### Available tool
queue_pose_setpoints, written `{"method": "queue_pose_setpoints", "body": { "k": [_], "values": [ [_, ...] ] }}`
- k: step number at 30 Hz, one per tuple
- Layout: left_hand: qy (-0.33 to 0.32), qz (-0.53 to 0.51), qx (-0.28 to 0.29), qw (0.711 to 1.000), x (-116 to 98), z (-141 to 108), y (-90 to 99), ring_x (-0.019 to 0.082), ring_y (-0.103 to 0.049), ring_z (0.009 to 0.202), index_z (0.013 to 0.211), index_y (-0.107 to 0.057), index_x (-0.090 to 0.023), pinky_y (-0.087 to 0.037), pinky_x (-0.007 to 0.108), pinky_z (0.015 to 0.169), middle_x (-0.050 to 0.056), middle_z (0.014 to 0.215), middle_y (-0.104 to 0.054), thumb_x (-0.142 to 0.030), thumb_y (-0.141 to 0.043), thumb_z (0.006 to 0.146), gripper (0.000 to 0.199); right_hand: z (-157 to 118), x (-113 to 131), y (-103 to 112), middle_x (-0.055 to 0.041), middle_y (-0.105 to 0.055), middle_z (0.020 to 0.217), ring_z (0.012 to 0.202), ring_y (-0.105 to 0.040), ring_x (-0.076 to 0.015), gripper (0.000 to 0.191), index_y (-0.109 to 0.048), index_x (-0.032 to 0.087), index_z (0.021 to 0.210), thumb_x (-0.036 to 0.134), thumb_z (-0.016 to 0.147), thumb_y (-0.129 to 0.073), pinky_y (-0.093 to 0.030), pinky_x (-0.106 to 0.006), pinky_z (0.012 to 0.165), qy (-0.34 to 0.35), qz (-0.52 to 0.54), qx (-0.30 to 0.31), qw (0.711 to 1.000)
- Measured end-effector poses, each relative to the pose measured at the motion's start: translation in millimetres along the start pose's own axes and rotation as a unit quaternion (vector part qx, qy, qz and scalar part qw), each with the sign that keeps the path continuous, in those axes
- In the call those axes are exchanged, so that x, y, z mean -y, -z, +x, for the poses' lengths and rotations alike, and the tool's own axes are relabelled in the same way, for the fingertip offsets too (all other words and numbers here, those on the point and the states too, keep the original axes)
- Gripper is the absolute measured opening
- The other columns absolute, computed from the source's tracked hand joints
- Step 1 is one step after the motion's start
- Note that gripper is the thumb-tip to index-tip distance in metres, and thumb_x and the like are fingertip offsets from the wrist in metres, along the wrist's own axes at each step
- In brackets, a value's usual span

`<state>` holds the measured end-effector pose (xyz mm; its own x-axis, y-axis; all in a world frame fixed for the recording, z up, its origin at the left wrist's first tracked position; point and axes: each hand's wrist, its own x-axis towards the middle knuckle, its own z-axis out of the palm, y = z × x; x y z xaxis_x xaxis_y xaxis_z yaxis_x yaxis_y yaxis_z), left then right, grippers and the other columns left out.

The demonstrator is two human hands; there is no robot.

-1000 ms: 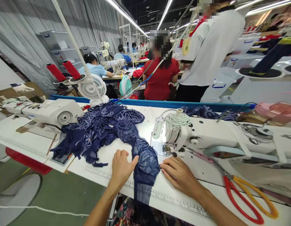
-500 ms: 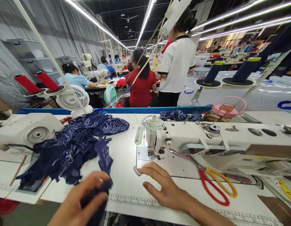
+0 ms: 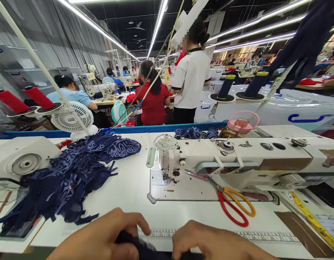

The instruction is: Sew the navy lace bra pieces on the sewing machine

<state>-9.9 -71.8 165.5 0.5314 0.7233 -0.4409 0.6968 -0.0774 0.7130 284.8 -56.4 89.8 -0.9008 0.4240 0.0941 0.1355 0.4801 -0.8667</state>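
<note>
My left hand (image 3: 107,236) is at the near edge of the table, fingers curled round a dark navy fabric piece (image 3: 146,251). Opposite it, my right hand (image 3: 210,240) bends its fingers down onto the same cloth, the fingertips partly hidden at the bottom of the picture. Much of this piece lies out of view. Beyond the hands stands a white sewing machine (image 3: 205,150), its needle area above a metal plate (image 3: 180,193). A heap of navy patterned fabric pieces (image 3: 69,177) lies to the left.
Scissors with red and orange handles (image 3: 233,206) lie by the machine bed. A printed ruler (image 3: 161,234) runs along the table's front. Another machine (image 3: 26,159) stands left, with a white fan (image 3: 72,119) behind it. Co-workers sit and stand beyond the blue table edge (image 3: 156,129).
My left hand has brought the navy piece down and right to the table's near edge. My right hand has drawn back from the machine plate to the cloth. The view has shifted slightly right.
</note>
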Motion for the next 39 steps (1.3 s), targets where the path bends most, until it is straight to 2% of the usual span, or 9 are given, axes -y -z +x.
{"method": "queue_pose_setpoints", "body": {
  "k": [4, 9, 15, 17, 20, 23, 25, 29, 39],
  "values": [
    [-0.033, 0.018, -0.049, 0.998, 12.4, 36.6, 0.4, 0.015, -0.055, 0.07, 0.082, -0.067, -0.023, -0.038, 0.021, 0.061, -0.005, 0.072, -0.062, -0.025, -0.063, 0.077, 0.007, -11.0, -0.4, 19.2, -0.0019, -0.066, 0.093, 0.09, -0.061, -0.0178, 0.016, -0.065, 0.025, 0.098, 0.02, 0.087, -0.056, -0.046, -0.029, 0.084, -0.11, -0.136, -0.084, 0.981],
    [-0.096, 0.074, -0.149, 0.981, 35.2, 65.6, -3.1, 0.016, -0.055, 0.076, 0.085, -0.061, -0.022, -0.039, 0.024, 0.07, -0.002, 0.082, -0.063, -0.024, -0.056, 0.082, 0.006, -9.1, -24.1, 27.5, 0.0012, -0.059, 0.08, 0.073, -0.056, -0.0155, 0.007, -0.061, 0.023, 0.085, 0.03, 0.088, -0.06, -0.042, -0.026, 0.066, -0.172, -0.163, -0.17, 0.956],
    [-0.125, 0.131, -0.196, 0.964, 46.5, 67.3, -4.2, 0.016, -0.055, 0.079, 0.088, -0.06, -0.022, -0.04, 0.027, 0.073, 0.0, 0.087, -0.062, -0.023, -0.054, 0.085, 0.007, -11.8, -32.9, 16.1, -0.0016, -0.061, 0.086, 0.073, -0.057, -0.0171, 0.014, -0.061, 0.024, 0.097, 0.019, 0.084, -0.058, -0.04, -0.027, 0.063, -0.174, -0.276, -0.213, 0.921],
    [-0.132, 0.123, -0.197, 0.964, 49.2, 66.8, -2.9, 0.016, -0.056, 0.08, 0.09, -0.061, -0.022, -0.04, 0.027, 0.073, 0.0, 0.088, -0.062, -0.026, -0.056, 0.086, 0.008, -12.1, -31.3, 14.8, -0.0016, -0.061, 0.089, 0.074, -0.056, -0.017, 0.022, -0.061, 0.024, 0.099, 0.014, 0.08, -0.057, -0.04, -0.027, 0.065, -0.184, -0.264, -0.216, 0.922],
    [-0.138, 0.116, -0.207, 0.962, 54.2, 67.6, -0.4, 0.016, -0.056, 0.078, 0.09, -0.062, -0.022, -0.04, 0.026, 0.071, 0.001, 0.085, -0.062, -0.026, -0.056, 0.086, 0.008, -10.8, -28.0, 17.0, 0.0006, -0.06, 0.088, 0.077, -0.055, -0.0155, 0.021, -0.06, 0.024, 0.096, 0.012, 0.08, -0.053, -0.041, -0.026, 0.068, -0.205, -0.106, -0.192, 0.954],
    [-0.138, 0.12, -0.218, 0.959, 58.6, 69.4, 1.4, 0.016, -0.055, 0.078, 0.087, -0.062, -0.022, -0.04, 0.027, 0.07, 0.001, 0.083, -0.061, -0.022, -0.054, 0.085, 0.007, -9.6, -24.6, 21.8, 0.0029, -0.055, 0.08, 0.072, -0.052, -0.0131, 0.009, -0.06, 0.022, 0.092, 0.023, 0.083, -0.059, -0.04, -0.023, 0.062, -0.227, 0.067, -0.137, 0.962],
    [-0.135, 0.114, -0.218, 0.96, 60.8, 70.4, 1.6, 0.016, -0.055, 0.078, 0.085, -0.061, -0.022, -0.04, 0.027, 0.07, 0.001, 0.083, -0.06, -0.021, -0.054, 0.085, 0.007, -9.6, -22.6, 24.5, 0.0035, -0.051, 0.076, 0.069, -0.048, -0.0122, 0.016, -0.061, 0.021, 0.091, 0.034, 0.082, -0.065, -0.037, -0.022, 0.059, -0.235, 0.109, -0.116, 0.959],
    [-0.127, 0.103, -0.217, 0.962, 66.3, 71.9, 0.9, 0.016, -0.055, 0.077, 0.084, -0.061, -0.022, -0.04, 0.027, 0.07, 0.0, 0.083, -0.06, -0.021, -0.054, 0.084, 0.006, -9.2, -20.7, 24.3, 0.0032, -0.051, 0.074, 0.067, -0.045, -0.0118, 0.024, -0.06, 0.021, 0.089, 0.045, 0.089, -0.058, -0.035, -0.023, 0.057, -0.235, 0.073, -0.14, 0.959],
    [-0.105, 0.07, -0.244, 0.961, 87.4, 83.4, -6.7, 0.016, -0.055, 0.077, 0.083, -0.062, -0.022, -0.041, 0.027, 0.073, 0.0, 0.081, -0.058, -0.026, -0.057, 0.086, 0.007, -6.2, -35.8, 13.5, 0.0002, -0.061, 0.082, 0.074, -0.054, -0.0154, 0.011, -0.055, 0.021, 0.084, 0.03, 0.084, -0.061, -0.04, -0.027, 0.064, -0.204, -0.087, -0.28, 0.934]
  ]
}}
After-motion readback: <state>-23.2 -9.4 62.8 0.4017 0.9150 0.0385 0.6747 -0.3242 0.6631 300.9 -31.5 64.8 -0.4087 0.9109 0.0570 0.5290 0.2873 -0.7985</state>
